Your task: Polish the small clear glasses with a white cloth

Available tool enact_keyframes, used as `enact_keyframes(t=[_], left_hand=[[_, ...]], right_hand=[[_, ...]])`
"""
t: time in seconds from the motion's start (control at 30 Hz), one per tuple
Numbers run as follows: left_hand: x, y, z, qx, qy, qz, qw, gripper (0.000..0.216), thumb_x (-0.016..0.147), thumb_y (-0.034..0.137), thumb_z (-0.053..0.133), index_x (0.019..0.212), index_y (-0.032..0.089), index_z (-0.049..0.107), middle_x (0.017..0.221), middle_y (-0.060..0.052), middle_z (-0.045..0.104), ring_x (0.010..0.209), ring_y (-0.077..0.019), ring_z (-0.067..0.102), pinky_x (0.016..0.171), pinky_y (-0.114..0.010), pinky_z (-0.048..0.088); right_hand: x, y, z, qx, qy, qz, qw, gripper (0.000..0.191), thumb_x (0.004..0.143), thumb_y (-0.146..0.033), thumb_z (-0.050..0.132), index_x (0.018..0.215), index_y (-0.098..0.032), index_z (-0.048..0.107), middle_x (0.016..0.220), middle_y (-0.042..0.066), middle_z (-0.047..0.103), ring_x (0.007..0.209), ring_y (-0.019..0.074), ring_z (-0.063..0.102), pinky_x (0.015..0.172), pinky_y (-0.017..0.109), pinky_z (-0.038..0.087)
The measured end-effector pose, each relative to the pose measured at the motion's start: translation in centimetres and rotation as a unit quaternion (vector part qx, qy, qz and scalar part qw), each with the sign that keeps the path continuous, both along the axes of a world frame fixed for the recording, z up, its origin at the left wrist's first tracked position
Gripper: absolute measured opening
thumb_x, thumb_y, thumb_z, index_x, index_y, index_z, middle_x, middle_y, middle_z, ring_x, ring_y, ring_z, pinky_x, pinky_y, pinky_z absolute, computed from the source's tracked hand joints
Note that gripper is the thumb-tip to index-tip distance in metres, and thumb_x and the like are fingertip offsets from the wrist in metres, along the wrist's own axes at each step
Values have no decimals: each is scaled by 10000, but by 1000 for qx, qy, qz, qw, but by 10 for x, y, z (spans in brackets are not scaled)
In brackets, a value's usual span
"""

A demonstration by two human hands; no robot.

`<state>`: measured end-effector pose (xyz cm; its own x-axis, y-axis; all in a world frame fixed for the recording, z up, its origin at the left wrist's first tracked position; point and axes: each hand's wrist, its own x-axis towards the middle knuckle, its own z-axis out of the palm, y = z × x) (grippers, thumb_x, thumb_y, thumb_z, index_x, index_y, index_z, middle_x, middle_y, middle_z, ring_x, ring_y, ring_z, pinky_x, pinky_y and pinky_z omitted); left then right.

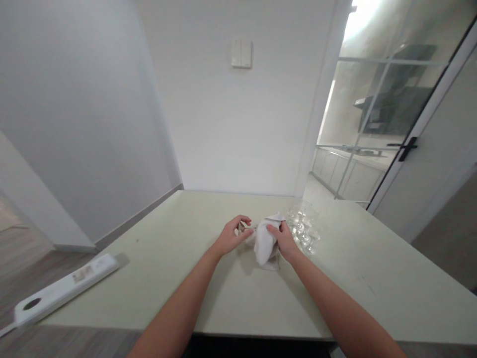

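Observation:
My left hand point(231, 237) is curled, with thumb and fingers round the end of a small clear glass point(241, 228); its outline is hard to make out. Bunched in my right hand point(283, 239) is a white cloth point(266, 243), which meets the glass and hides part of it. The fingers of that hand press into the cloth, and a corner of it hangs down toward the table. Just right of my right hand stands a cluster of several clear glasses point(303, 228), apparently stemmed.
Both hands are above a pale table point(156, 278). A white power strip point(67, 288) lies at its left edge, its cord running off the side. Behind the table is a wall with a switch point(241, 53). A glazed door with a black handle point(408, 148) is at right.

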<state>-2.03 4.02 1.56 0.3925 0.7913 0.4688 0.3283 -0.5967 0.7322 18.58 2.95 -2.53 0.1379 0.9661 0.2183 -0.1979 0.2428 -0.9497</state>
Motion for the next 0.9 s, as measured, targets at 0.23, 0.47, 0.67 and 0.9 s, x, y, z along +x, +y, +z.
enact_keyframes(t=[0.23,0.47,0.67,0.9], left_hand=[[1,4,-9,18,22,35,999,367,897,495,434,761,171,541,677,3,547,641,-118,490,621,-238,396],[3,19,-19,-329,-17,19,944,580,882,651,209,825,160,512,664,-32,617,356,-70,304,384,-225,228],[5,5,-16,-11,-42,-3,999,408,865,536,487,1072,186,516,1007,-76,612,753,-145,579,659,-270,459],[6,-1,-18,96,-13,4,995,365,932,425,371,785,172,589,760,-52,597,713,-156,538,696,-285,421]], right_hand=[[-4,-12,3,-21,-85,57,995,500,643,-395,777,1060,-205,579,962,34,667,858,199,612,775,331,489],[-4,-17,4,92,-253,27,963,562,548,-352,828,1042,-193,611,1011,52,662,949,237,592,902,407,451],[-4,-12,9,-54,-65,50,995,496,633,-431,772,1032,-197,593,928,32,680,815,202,623,739,324,493],[-3,-14,9,-100,-47,116,987,492,678,-469,743,1052,-200,572,880,15,661,764,178,615,684,290,486]])
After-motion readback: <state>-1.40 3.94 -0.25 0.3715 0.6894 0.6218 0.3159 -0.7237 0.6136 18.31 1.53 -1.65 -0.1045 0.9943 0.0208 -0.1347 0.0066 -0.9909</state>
